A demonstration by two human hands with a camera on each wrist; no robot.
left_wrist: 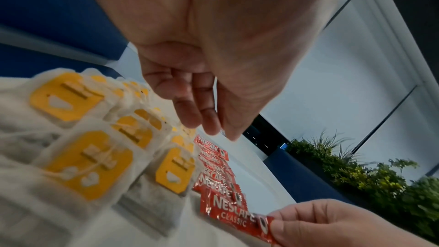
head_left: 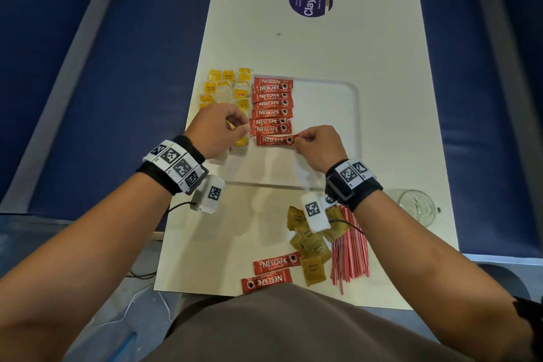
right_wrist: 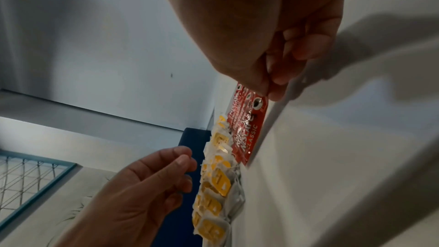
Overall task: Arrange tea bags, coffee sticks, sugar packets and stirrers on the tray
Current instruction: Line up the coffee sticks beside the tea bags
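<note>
A white tray (head_left: pixel 357 103) lies mid-table. Yellow-tagged tea bags (head_left: pixel 226 88) sit in rows at its left side. Beside them runs a column of red Nescafe coffee sticks (head_left: pixel 271 104). My right hand (head_left: pixel 299 139) pinches the right end of the nearest stick (head_left: pixel 271 140), which lies flat at the column's near end. The right wrist view shows thumb and finger of that right hand (right_wrist: pixel 270 89) closed on the stick (right_wrist: pixel 251 131). My left hand (head_left: pixel 245 126) hovers over the tea bags (left_wrist: pixel 87 164), fingers loosely curled and holding nothing.
Near the front edge lie two loose coffee sticks (head_left: pixel 276 263), several brown sugar packets (head_left: pixel 313 250) and a bundle of red-and-white stirrers (head_left: pixel 349 253). A glass (head_left: pixel 415 206) stands at the right edge. Blue seating flanks the narrow table.
</note>
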